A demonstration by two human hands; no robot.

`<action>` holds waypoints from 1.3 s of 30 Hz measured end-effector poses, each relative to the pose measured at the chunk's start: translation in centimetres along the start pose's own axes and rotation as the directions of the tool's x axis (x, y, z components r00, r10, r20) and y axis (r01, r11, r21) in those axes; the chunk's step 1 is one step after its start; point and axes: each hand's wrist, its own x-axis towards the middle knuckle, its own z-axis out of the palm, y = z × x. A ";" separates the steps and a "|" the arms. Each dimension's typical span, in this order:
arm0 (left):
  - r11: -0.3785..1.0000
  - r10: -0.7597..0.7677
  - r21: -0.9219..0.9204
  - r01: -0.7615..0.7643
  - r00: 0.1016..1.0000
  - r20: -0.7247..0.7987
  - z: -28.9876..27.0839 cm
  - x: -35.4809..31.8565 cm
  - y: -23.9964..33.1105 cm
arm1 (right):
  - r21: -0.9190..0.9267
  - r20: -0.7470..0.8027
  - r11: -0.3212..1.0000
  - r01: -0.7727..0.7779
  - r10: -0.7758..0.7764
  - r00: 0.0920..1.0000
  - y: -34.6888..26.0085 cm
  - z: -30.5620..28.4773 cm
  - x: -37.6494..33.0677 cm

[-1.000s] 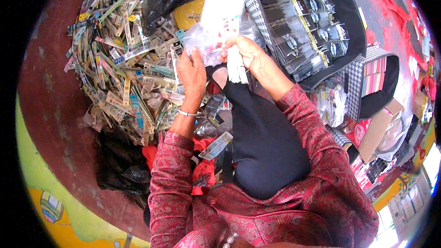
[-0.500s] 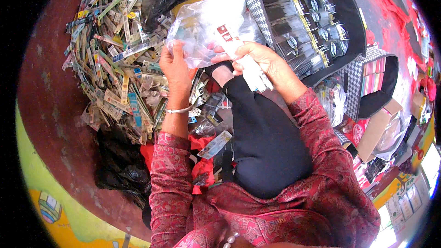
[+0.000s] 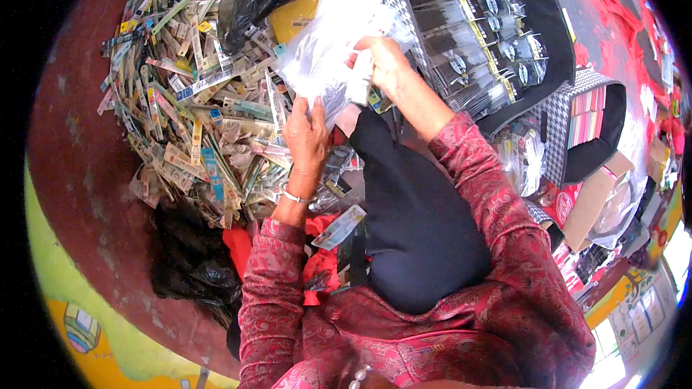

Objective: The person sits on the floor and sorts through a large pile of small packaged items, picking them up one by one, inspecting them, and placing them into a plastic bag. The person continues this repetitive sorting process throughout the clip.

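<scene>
Clear plastic bag point(image 3: 328, 47) is held up above my knee between both hands, over the near edge of the heap of flat packets point(image 3: 194, 122); my left hand point(image 3: 306, 133) pinches its lower edge, fingers closed on the film, so the bag hangs taut. My right hand point(image 3: 386, 65) is clamped on its upper right side, together with a small white packet point(image 3: 358, 86), which keeps the mouth reachable; black trays of carded items point(image 3: 476, 43) lie just beyond, well apart from the black plastic sack point(image 3: 191, 259) by my left elbow.

Dark red floor point(image 3: 68, 166), yellow-green painted edge point(image 3: 54, 274)
</scene>
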 end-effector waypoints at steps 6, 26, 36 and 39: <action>0.788 -0.301 -0.473 0.394 0.917 0.262 1.2 -2.6 0.9 | 0.007 -0.046 0.905 0.424 -0.424 0.905 1.8 0.8 2.3; 0.317 -0.229 -0.455 0.832 0.532 0.815 1.9 -4.5 4.4 | -0.847 0.497 -0.103 0.521 -0.500 0.709 -5.2 0.1 -3.4; 0.754 0.029 -0.404 0.518 0.588 0.809 4.8 -1.2 3.9 | -0.845 0.460 -0.422 0.328 -0.260 0.849 -5.6 0.9 -3.6; 0.783 -0.002 -0.299 0.545 0.483 0.876 3.3 -0.6 3.6 | -0.811 0.498 -0.458 0.366 -0.209 0.842 -5.1 -0.7 -3.2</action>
